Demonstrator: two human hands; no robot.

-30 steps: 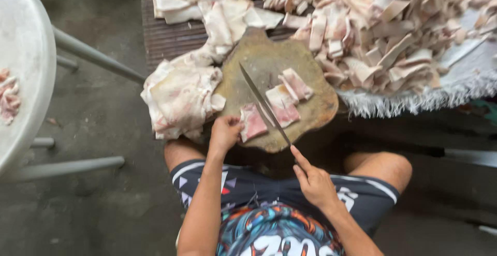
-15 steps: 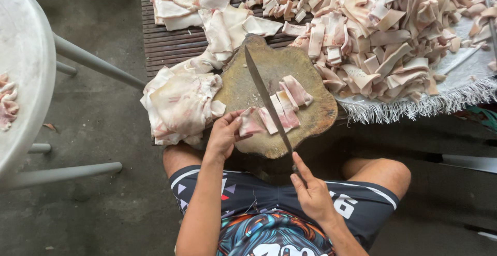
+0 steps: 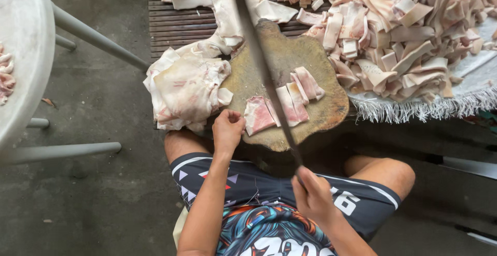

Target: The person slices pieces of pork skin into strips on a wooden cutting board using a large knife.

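Seen from above, we sit with bare knees either side of a round wooden chopping block (image 3: 310,54). Beyond it, a slatted wooden platform (image 3: 176,25) carries the largest load: a heap of pale cut strips (image 3: 404,28) piled on a fringed white cloth (image 3: 466,93), which holds them all at the right. To the block's left lies a stack of uncut skin sheets (image 3: 186,87), folded over one another and touching the block's edge. At far left, a round white table (image 3: 20,43) on grey legs holds a few pinkish pieces (image 3: 5,77) at its rim.

On the block sits a short row of pink-and-white meat slices (image 3: 290,98), leaning against each other. Our left hand (image 3: 228,130) rests at the block's near edge, fingers curled in and fingertips touching the nearest slice (image 3: 257,115). Our right hand (image 3: 313,196) is closed tight around the handle of a long knife (image 3: 259,59), whose blade rises steeply across the block and blurs toward the top of the frame.

Half a second ago the blade lay lower, close over the slices; now it is lifted well clear of them, and the right hand has drawn back toward our lap. The left hand has kept its place on the meat.
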